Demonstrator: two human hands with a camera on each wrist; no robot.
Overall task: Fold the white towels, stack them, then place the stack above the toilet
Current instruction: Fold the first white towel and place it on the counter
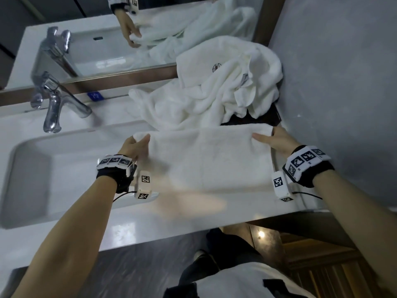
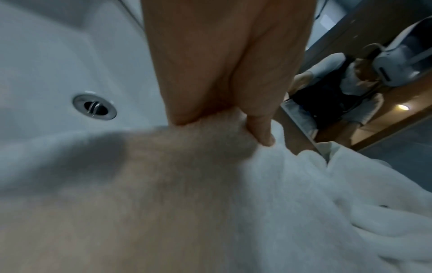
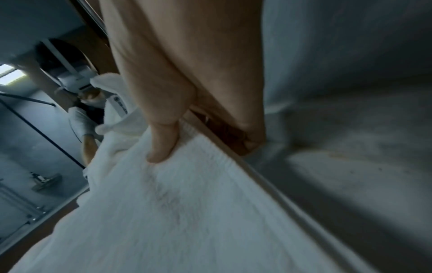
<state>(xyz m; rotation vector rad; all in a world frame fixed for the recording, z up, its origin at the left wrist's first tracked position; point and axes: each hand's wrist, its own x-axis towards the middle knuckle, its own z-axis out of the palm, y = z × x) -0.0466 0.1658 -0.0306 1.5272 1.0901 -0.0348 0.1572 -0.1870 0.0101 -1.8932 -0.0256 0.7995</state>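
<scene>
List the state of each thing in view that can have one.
towel: spread flat on the counter, partly over the basin, held at both far corners
towel pile: crumpled, unfolded
left hand: pinches the towel's left corner
right hand: pinches the right corner
faucet: no water running
drain: stopper up, open

White towel point(image 1: 206, 160) stretched flat across the counter, crumpled white towels point(image 1: 214, 91) heaped just behind

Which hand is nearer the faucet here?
Left. The left hand grips the towel corner by the basin, just right of the faucet. The right hand holds the opposite corner, against the wall, the towel's full width farther away.
</scene>
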